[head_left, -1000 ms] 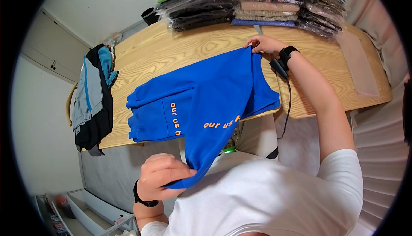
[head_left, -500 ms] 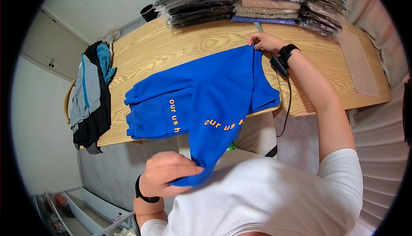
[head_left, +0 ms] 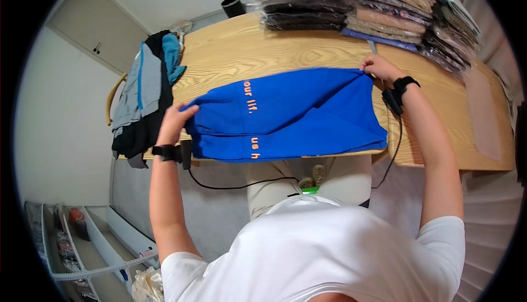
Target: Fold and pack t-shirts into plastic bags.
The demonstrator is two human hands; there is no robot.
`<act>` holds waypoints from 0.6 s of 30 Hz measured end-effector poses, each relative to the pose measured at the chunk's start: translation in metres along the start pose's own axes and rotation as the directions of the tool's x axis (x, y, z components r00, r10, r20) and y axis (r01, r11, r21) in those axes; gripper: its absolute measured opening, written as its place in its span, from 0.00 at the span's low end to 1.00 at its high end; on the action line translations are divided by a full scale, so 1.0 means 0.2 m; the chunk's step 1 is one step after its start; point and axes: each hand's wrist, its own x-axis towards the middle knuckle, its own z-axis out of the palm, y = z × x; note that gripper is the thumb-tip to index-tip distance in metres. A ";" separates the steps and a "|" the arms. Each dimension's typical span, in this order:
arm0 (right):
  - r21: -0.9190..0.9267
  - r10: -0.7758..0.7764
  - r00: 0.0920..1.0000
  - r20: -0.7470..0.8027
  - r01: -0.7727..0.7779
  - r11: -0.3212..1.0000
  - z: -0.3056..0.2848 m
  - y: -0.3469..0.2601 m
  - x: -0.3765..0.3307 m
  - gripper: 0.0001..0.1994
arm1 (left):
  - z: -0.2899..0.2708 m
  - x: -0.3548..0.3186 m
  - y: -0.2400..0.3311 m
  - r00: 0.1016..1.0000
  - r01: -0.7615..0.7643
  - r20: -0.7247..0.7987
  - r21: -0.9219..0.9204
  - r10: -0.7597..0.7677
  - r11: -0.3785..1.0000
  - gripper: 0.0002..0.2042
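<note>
A blue garment (head_left: 285,104) with orange lettering lies lengthwise along the front of the wooden table, its narrower end to the left. Its exact kind is hard to make out from the folds. At the upper right corner my right hand (head_left: 382,67) is closed, pinching the cloth between thumb and fingers. My left hand (head_left: 174,121) grips the upper edge of the left end, fingers closed on the fabric. A diagonal fold crosses the right half, and the lower edge lies along the table's front edge.
Stacks of folded clothes in clear bags (head_left: 307,3) stand at the back right of the table (head_left: 219,44). Grey, black and teal clothes (head_left: 148,82) hang at the left end. Black cords (head_left: 236,187) run from devices at both wrists. A divided bin (head_left: 104,247) sits lower left.
My left hand has swung from near my body up to the left, laying the pulled-down part of the garment flat over the rest. The right hand still holds its corner. The view has shifted.
</note>
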 end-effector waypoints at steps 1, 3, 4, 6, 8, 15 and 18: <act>0.011 -0.022 1.000 0.021 0.022 1.000 0.02 -0.03 0.01 0.04 | -0.02 0.04 -0.09 0.996 0.087 0.028 0.016 -0.087 0.996 0.18; 0.053 0.045 0.999 -0.009 -0.044 0.998 0.02 -0.05 -0.01 0.06 | 0.01 0.05 -0.12 0.989 0.136 0.055 -0.034 -0.134 0.990 0.22; -0.011 0.057 0.998 -0.003 -0.057 0.998 -0.01 -0.06 -0.03 0.08 | 0.03 0.06 -0.09 0.989 0.133 0.078 -0.075 -0.127 0.988 0.20; -0.046 0.028 0.997 -0.071 -0.032 0.998 0.00 -0.09 -0.05 0.14 | 0.03 0.05 -0.05 0.993 0.092 0.076 -0.065 -0.087 0.994 0.19; -0.037 0.037 0.999 0.011 -0.037 0.999 -0.04 -0.09 -0.06 0.13 | 0.04 0.06 0.01 0.995 0.023 0.095 -0.107 -0.012 0.994 0.18; 0.109 0.025 0.999 0.030 -0.028 0.994 0.00 -0.13 -0.07 0.14 | -0.01 0.20 -0.10 1.000 -0.008 -0.027 -0.246 0.001 0.969 0.16; 0.085 0.068 0.998 0.017 -0.069 0.994 0.02 -0.12 -0.05 0.14 | 0.00 0.27 -0.27 0.995 0.098 0.034 -0.038 -0.097 0.994 0.16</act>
